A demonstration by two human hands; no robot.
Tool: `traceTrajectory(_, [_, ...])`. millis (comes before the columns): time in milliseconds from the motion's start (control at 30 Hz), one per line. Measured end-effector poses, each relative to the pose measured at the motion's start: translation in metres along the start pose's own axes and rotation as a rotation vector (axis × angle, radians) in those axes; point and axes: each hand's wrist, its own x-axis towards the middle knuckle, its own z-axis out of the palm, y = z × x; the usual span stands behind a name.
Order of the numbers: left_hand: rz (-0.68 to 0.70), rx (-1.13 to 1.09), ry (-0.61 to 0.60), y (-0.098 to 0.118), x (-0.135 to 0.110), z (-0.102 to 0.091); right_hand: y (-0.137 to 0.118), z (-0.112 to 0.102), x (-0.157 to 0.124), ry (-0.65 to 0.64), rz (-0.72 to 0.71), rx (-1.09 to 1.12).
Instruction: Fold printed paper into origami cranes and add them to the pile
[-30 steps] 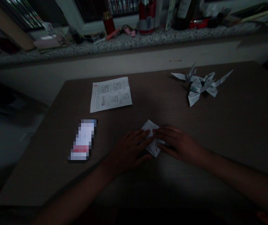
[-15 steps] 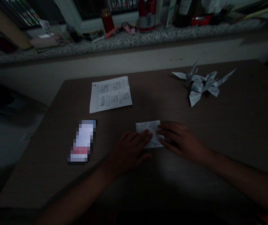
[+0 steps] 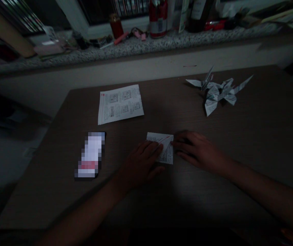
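Observation:
A small folded square of printed paper (image 3: 167,152) lies flat on the brown table (image 3: 177,201), with diagonal crease lines across its face. My left hand (image 3: 142,162) rests over its left part, fingers stretched out and pressing down, so that part is hidden. At the right edge of the square, my right hand (image 3: 197,150) has its fingers apart, the index fingertip at or touching the paper's edge. Toward the back right stand folded paper cranes (image 3: 219,92) made of similar printed paper, close together and overlapping.
A flat printed sheet (image 3: 121,104) lies at the back left. In front of it is a phone (image 3: 91,155) with a blurred screen. Behind the table, a speckled stone sill (image 3: 126,49) carries a red can (image 3: 158,18), a dark bottle (image 3: 199,13), a small red jar (image 3: 116,26) and other clutter.
The folded paper has turned slightly clockwise and shifted a little left. My right fingers have drawn back from on top of it to its right edge. The left hand stays nearly in place.

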Motion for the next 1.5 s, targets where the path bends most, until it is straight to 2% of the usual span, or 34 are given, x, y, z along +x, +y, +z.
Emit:
traceTrajectory(133, [0.042,-0.065,-0.051,-0.001,-0.002,0.002,0.002,0.0,0.001,0.008,0.003,-0.028])
traceTrajectory(767, [0.002,-0.048,-0.115,0.009,-0.001,0.001,0.002,0.006,0.005,-0.002,0.096,-0.038])
traceTrajectory(1500, [0.007,-0.054,-0.071,0.01,-0.002,0.005,0.009,0.008,0.012,0.036,0.12,0.042])
